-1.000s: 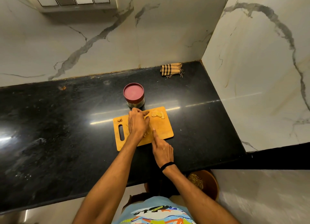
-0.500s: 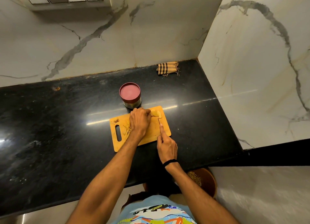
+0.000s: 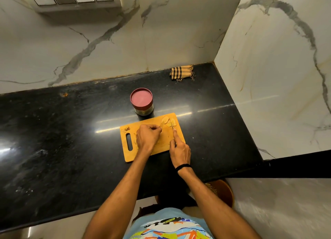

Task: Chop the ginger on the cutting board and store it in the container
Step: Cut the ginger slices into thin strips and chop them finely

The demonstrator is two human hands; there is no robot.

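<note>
The right hand [image 3: 180, 149] has slid up and to the right along the cutting board [image 3: 165, 140] since a second ago. It is wrapped around a knife [image 3: 172, 127], forefinger laid along its back, and the blade tip now reaches the ginger slices [image 3: 167, 121] at the board's far right corner. The left hand [image 3: 148, 138] has kept to the middle of the board, fingers curled, their tips close to the slices; whether it pinches one I cannot tell. The container [image 3: 141, 102] stands just behind the board with its red lid on, as before, and a few scraps [image 3: 126, 129] lie at the board's far left corner.
</note>
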